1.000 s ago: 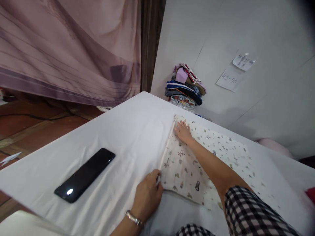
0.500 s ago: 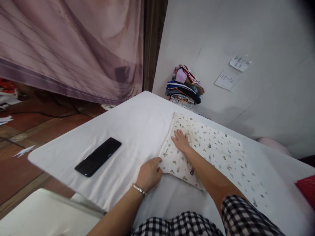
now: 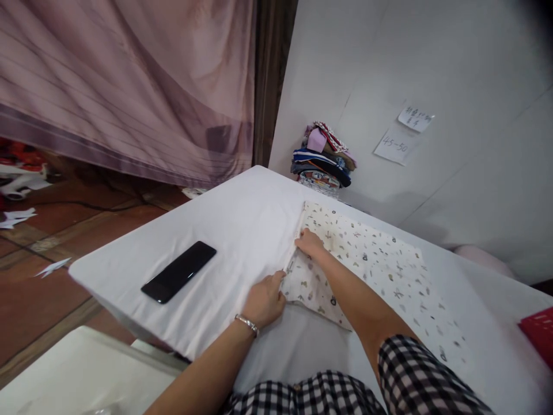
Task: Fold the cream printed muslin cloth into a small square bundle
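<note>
A pale cloth [image 3: 371,253] with small leaf and insect prints lies folded on the white-covered table [image 3: 242,213]. My left hand [image 3: 265,297], with a silver bracelet at its wrist, pinches the cloth's near left corner. Farther up the same left edge, my right hand [image 3: 309,242] has its fingers closed on the cloth's border. A black phone [image 3: 179,271] lies flat on the table, left of both hands.
A stack of folded clothes [image 3: 324,155] stands beyond the table's far edge, by a wall with two paper notes [image 3: 393,146]. A pink curtain [image 3: 151,86] hangs at the left. Something red [image 3: 538,334] is at the right edge.
My right hand has moved slightly left from lying spread on the cloth to closing on its left edge. My left hand stays at the corner. The view has shifted slightly.
</note>
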A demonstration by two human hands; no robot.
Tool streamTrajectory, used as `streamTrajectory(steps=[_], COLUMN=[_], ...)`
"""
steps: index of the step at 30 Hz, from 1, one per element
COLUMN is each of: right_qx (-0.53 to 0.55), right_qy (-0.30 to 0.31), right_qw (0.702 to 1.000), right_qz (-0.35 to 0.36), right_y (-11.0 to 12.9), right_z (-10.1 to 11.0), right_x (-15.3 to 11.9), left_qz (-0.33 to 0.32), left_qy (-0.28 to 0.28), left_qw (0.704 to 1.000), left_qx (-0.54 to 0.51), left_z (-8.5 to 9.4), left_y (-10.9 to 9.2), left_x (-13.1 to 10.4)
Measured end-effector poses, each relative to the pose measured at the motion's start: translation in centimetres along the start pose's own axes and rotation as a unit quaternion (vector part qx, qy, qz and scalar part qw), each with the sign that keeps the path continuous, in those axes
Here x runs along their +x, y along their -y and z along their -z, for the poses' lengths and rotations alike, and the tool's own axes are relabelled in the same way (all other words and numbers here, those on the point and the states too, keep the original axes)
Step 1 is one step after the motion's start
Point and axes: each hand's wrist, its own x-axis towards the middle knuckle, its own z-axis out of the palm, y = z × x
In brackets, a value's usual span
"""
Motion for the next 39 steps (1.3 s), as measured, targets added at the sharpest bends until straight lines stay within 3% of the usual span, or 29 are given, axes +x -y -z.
streamTrajectory(steps=[8, 13, 15, 18, 21, 23, 27, 30, 34, 37, 39], right_qx=[0.156, 0.199, 0.211, 0.228, 0.246, 0.251, 0.183, 0.061, -0.11, -0.174, -0.185], right_qy=[0.036, 0.033, 0.032, 0.031, 0.029, -0.008, -0.164, -0.223, -0.214, -0.165, -0.137], right_qw=[0.987, 0.979, 0.977, 0.973, 0.968, 0.966, 0.956, 0.963, 0.97, 0.968, 0.968], right_qz=[-0.029, -0.019, -0.011, 0.006, 0.028, 0.065, 0.158, 0.14, 0.012, -0.076, -0.099], right_y=[-2.9, -3.1, -3.1, -2.9, -3.0, -3.8, -8.8, -14.9, -22.0, -24.8, -25.6], right_z=[-0.7, -1.0, -1.0, -1.1, -1.0, -0.5, 2.1, 4.5, 6.3, 6.4, 6.2], right_x=[1.1, 1.1, 1.1, 0.8, 0.1, -0.4, -1.3, -1.8, -2.6, -3.1, -3.3], left_qz=[0.054, 0.083, 0.093, 0.083, 0.104, 0.119, 0.138, 0.148, 0.155, 0.153, 0.156], left_qy=[0.015, 0.087, 0.085, 0.026, 0.03, 0.038, 0.034, 0.03, 0.036, 0.024, 0.01], left_qw=[0.998, 0.992, 0.991, 0.994, 0.992, 0.99, 0.987, 0.987, 0.986, 0.986, 0.986], left_qx=[0.018, 0.035, 0.044, 0.067, 0.071, 0.07, 0.068, 0.063, 0.053, 0.053, 0.058], left_z=[0.2, 2.4, 3.7, 4.9, 4.6, 3.8, 2.1, 1.3, 0.8, 0.7, 0.8], left_y=[-0.3, 0.0, 0.1, -0.2, -1.1, -1.7, -2.4, -2.5, -2.5, -2.3, -2.1], left_x=[-0.2, 1.2, 3.4, 8.5, 14.0, 16.9, 20.0, 21.0, 21.7, 22.0, 22.0])
